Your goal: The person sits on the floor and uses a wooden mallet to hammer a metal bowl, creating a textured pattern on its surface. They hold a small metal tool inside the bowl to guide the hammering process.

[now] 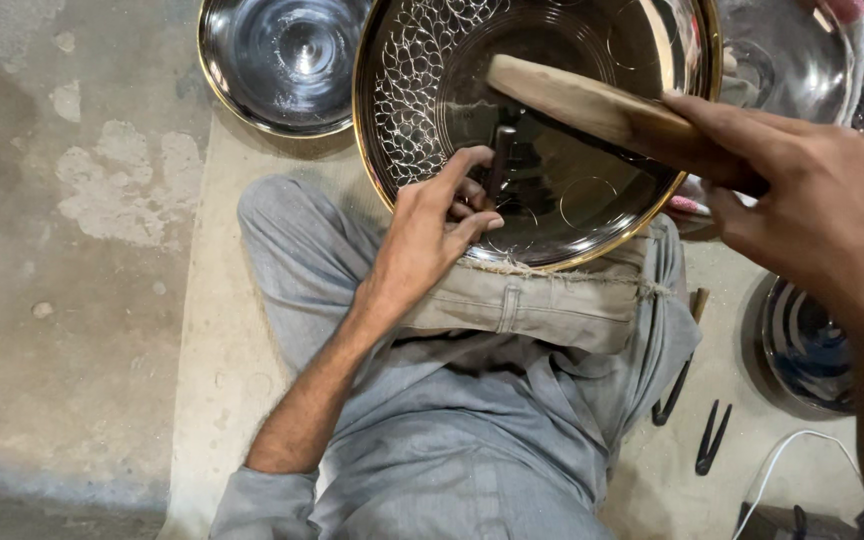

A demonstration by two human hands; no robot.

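Left hand [432,225] pinching punch [501,160] upright on tray [422,80], frame centre; right hand [812,200] gripping mallet [592,105] raised upper right. Best keep punch vertical on pattern line, strike squarely, tray steadied on lap.

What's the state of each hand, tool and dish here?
Left hand: pinching small dark metal punch, tip on dish.
Right hand: grip closed on wooden mallet, raised over punch.
Large gold-rimmed engraved steel dish: tilted on lap, partly patterned.
Plain steel bowl: on floor, upright.
Black dividers: lying unused.
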